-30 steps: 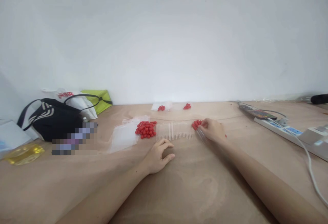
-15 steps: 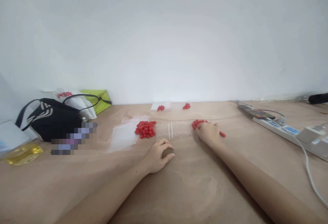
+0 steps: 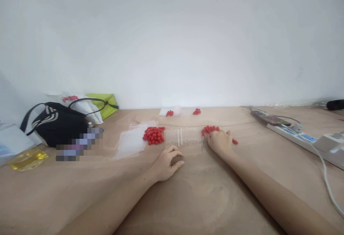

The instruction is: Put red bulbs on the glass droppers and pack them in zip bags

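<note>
Tabletop point(image 3: 193, 199) beneath hands point(image 3: 220, 142), red pieces point(image 3: 153, 136)

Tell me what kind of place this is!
Maybe a simple workspace at home or in a workshop; I can't tell which. Red pieces lie heaped on a wooden table, with a black bag at the left and a power strip at the right.

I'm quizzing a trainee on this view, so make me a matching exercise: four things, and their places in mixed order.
1. right hand
2. large red pile
3. phone
4. black bag

A. at the far end of the power strip
B. right of the clear sticks
C. in front of the white bag
D. left of the clear sticks

Pairs: 1-B, 2-D, 3-A, 4-C
</note>
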A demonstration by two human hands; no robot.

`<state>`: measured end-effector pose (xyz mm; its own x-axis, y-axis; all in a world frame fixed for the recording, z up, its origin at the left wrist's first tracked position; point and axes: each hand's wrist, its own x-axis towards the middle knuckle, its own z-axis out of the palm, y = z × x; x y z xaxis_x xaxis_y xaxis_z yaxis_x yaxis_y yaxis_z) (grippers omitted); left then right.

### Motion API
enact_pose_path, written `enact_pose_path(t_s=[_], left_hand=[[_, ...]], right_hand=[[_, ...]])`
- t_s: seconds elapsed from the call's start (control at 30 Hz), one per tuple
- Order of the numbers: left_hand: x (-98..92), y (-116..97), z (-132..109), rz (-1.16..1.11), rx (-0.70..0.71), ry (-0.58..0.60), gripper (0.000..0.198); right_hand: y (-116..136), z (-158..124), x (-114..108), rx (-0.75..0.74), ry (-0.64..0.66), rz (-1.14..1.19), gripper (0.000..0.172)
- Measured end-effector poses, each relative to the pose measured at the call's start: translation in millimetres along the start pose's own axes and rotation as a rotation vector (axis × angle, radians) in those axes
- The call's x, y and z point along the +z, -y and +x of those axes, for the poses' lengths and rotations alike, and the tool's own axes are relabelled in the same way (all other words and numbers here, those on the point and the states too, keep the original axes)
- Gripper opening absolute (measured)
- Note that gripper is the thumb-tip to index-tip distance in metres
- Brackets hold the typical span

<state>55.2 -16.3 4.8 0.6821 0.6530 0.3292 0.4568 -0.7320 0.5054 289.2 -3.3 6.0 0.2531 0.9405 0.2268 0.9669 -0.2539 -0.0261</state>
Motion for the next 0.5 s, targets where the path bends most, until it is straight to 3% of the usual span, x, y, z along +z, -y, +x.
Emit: enact_pose_path(t_s=[0.23, 0.37, 0.5], left_hand=[[2.5, 0, -1, 0.018, 0.009, -0.008, 0.014], [2.7, 3, 0, 0.121, -0.047, -0.159, 0.011], [-20.9, 18, 15, 0.291, -0.240, -0.302, 0.011]], right_hand=[[2, 3, -2, 0.034, 0.069, 0.042, 0.036], [3, 3, -3, 0.022, 0.091, 0.061, 0.038], [-1, 1, -9, 0.043, 0.094, 0.062, 0.040]])
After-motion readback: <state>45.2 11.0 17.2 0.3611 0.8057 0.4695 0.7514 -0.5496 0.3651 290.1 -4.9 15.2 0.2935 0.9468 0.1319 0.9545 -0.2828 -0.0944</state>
